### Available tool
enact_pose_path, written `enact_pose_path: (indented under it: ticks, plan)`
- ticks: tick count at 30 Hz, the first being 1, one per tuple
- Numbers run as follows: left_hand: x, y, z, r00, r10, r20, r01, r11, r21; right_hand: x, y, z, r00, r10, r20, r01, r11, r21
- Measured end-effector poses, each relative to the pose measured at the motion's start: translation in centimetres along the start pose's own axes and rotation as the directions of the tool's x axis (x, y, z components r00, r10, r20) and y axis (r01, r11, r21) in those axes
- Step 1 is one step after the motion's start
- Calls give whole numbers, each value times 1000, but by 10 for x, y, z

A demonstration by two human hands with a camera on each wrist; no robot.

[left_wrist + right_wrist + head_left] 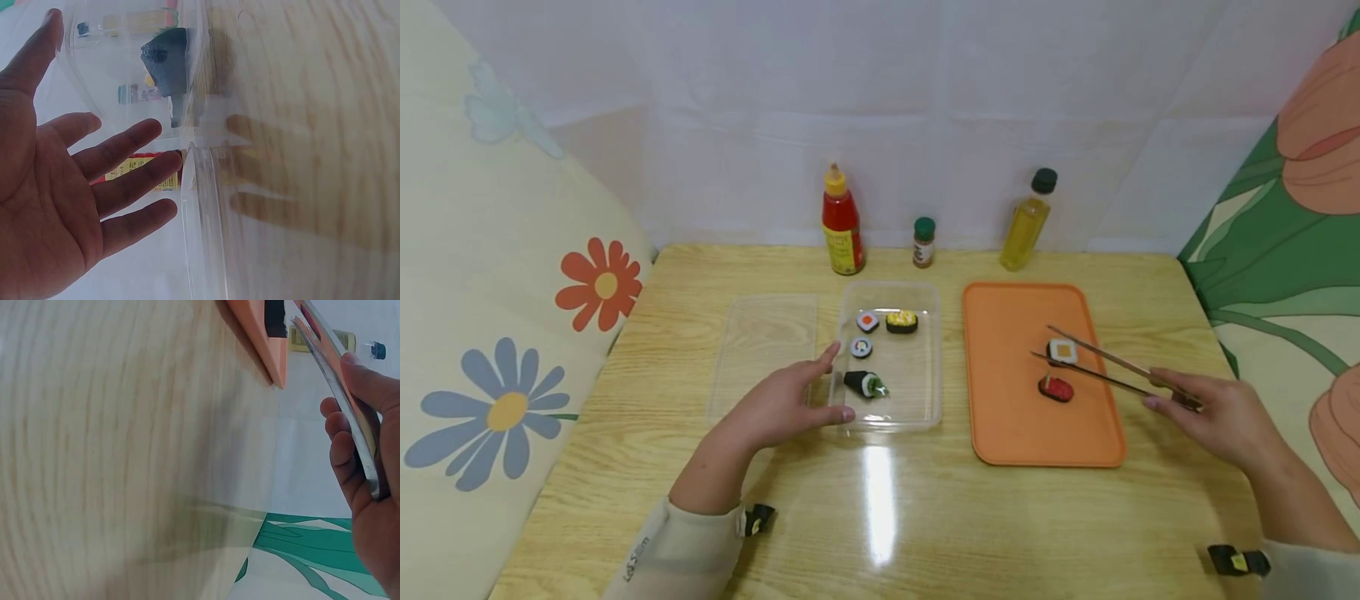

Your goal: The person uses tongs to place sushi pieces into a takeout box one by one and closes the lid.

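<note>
My left hand [816, 392] lies open on the table, its straight fingers against the front left corner of a clear plastic container [891, 425]. Inside the container are several toy sushi pieces, the nearest a dark roll [866, 384]. The left wrist view shows the open palm [50, 187] beside the container's rim [194, 187]. My right hand [1172, 400] grips metal tongs [1105, 367], also seen in the right wrist view as tongs [337, 387]. Their two arms straddle a white sushi piece [1062, 352] on the orange tray [1007, 417]. A red piece [1056, 387] lies just in front of it.
The container's clear lid [763, 350] lies flat to its left. At the back stand a red sauce bottle [842, 221], a small spice jar [923, 242] and a yellow oil bottle [1028, 221]. Floral cloth borders the wooden table on both sides.
</note>
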State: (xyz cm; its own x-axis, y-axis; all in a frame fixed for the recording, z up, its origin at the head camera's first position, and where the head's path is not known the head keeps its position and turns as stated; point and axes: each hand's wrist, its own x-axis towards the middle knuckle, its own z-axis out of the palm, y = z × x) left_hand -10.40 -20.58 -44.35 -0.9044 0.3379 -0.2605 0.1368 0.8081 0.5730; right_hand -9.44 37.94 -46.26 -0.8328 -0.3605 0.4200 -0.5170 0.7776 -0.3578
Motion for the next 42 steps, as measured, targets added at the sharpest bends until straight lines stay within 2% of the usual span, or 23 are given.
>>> enact_pose_path:
  ticks: [17, 28, 42]
  plan:
    - [-1, 1, 0, 1000, 9, -4, -9, 1000, -1, -19, 5, -1, 995, 96, 18, -96, 995, -12]
    - [-1, 0, 1, 1000, 7, -8, -7, 1000, -9, -28, 8, -7, 981, 183, 59, -181, 983, -37]
    - [0, -1, 1, 1000, 12, -8, -12, 1000, -5, -29, 8, -5, 986, 160, 40, -158, 987, -38]
